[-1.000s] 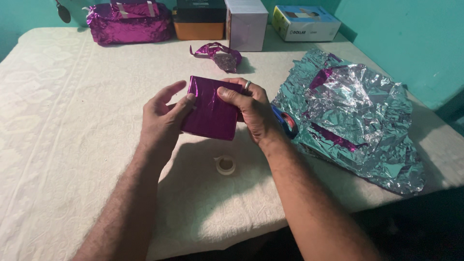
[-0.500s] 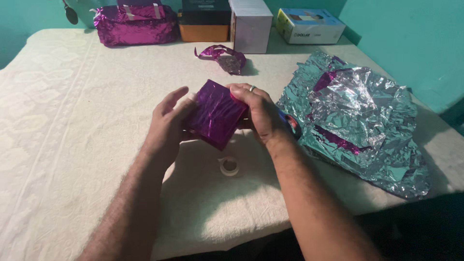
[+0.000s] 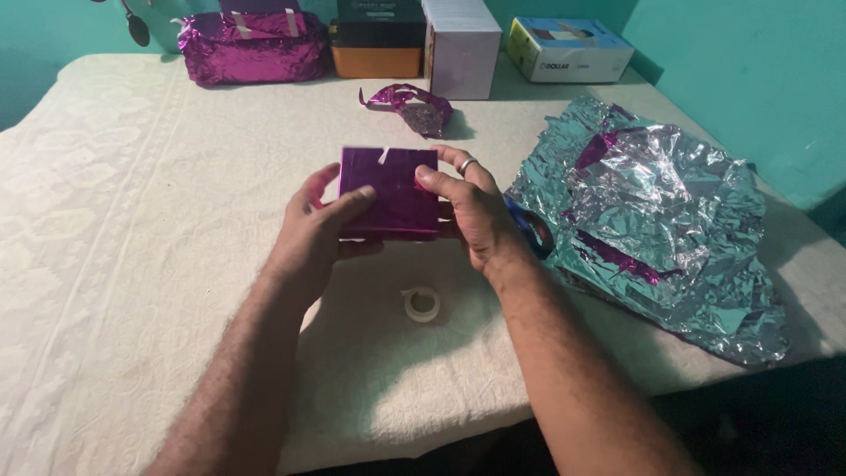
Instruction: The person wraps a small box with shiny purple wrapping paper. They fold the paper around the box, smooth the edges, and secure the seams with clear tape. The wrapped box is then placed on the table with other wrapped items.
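Where teal walls (image 3: 758,79) meet — cream embossed tablecloth (image 3: 132,220), crumpled foil (image 3: 652,211).

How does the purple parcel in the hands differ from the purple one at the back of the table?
The held parcel is a flat, neat square with smooth foil; the back parcel is bulkier, with crumpled foil. The held parcel is lifted between the left hand and right hand; the back parcel rests on the table, untouched. Both wear shiny purple foil with pale tape strips.

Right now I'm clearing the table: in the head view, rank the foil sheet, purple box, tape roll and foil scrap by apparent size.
1. Foil sheet
2. Purple box, nearer the camera
3. Foil scrap
4. Tape roll
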